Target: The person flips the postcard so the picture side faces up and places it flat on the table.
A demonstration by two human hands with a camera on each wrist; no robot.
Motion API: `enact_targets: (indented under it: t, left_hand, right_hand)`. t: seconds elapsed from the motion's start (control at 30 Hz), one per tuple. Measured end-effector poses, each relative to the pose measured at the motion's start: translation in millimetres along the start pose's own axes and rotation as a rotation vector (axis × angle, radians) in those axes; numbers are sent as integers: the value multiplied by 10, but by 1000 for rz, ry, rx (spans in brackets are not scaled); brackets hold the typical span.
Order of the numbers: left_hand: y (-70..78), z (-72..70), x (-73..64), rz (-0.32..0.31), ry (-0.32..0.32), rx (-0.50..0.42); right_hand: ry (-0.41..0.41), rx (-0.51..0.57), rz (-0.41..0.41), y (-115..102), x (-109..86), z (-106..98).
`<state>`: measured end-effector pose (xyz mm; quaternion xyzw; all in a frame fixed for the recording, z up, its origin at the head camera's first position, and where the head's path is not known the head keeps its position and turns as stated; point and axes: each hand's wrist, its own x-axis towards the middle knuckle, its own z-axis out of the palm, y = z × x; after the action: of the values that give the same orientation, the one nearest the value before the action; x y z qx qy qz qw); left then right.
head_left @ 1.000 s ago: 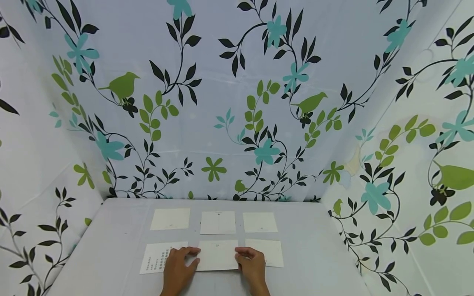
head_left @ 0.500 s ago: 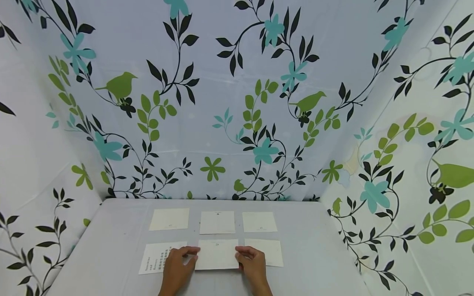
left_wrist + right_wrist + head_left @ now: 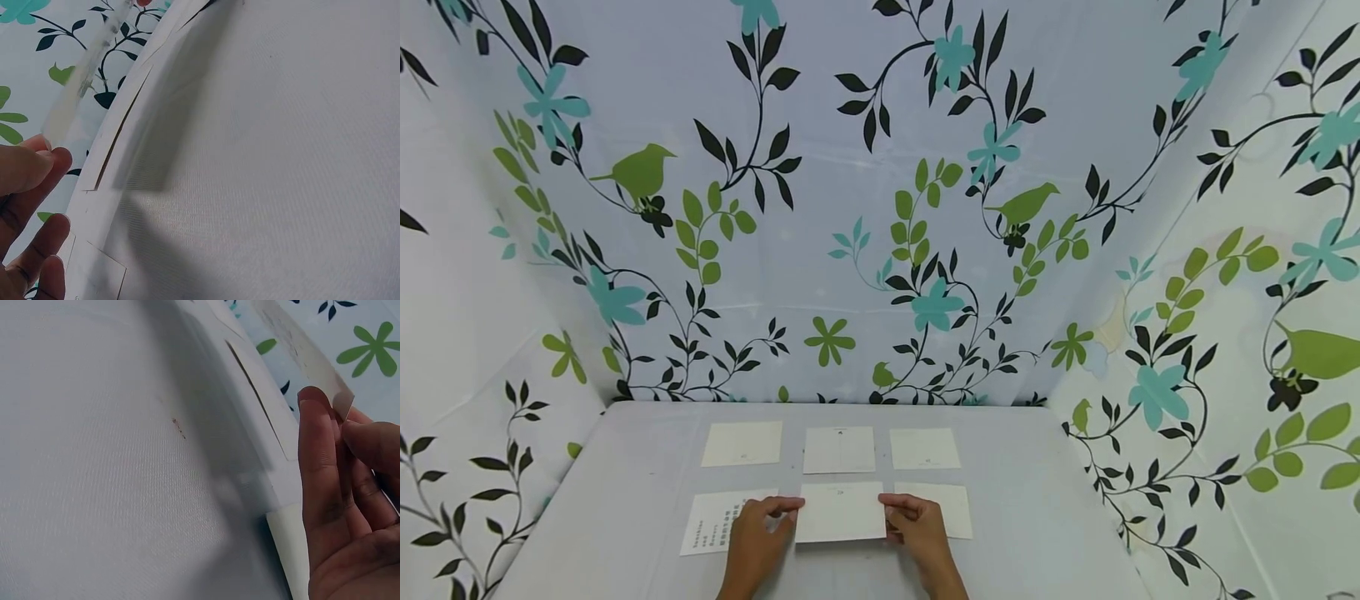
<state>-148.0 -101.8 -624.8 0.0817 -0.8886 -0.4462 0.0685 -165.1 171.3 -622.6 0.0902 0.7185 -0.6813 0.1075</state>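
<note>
Held card point(image 3: 840, 512): up it is, pale and raised off the white table point(image 3: 1030, 500), sitting towards six o'clock in the head view, a small mark near its twelve o'clock edge
Left hand point(image 3: 756, 537): in at nine o'clock, thumb and forefinger pinching the held card's edge, the other fingers curled loosely
Right hand point(image 3: 921, 533): there at three o'clock, thumb and fingers nipping the opposite edge
Printed card point(image 3: 703, 527): flat at nine o'clock from the held card, rows of dark print, partly covered by the left hand
Plain card point(image 3: 957, 504): flat at three o'clock, partly behind the right hand
Ten-o'clock card point(image 3: 741, 442): pale, lying in the back row
Twelve-o'clock card point(image 3: 838, 452): beside it, small mark near the top
Two-o'clock card point(image 3: 924, 447): completing that row
Patterned cloth point(image 3: 805, 275): right across twelve o'clock, green birds, teal flowers, dark leaves
</note>
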Motion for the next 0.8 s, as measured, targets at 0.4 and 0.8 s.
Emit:
enact_targets:
  t: [0.4,0.8]
  left_hand:
    - [68,-4,2,-37,-1,-19]
    - [86,-11,21,-27,9,-9]
  right_hand:
    - [15,18,-9,60,35,-27]
    - [13,26,-6,72,44,-35]
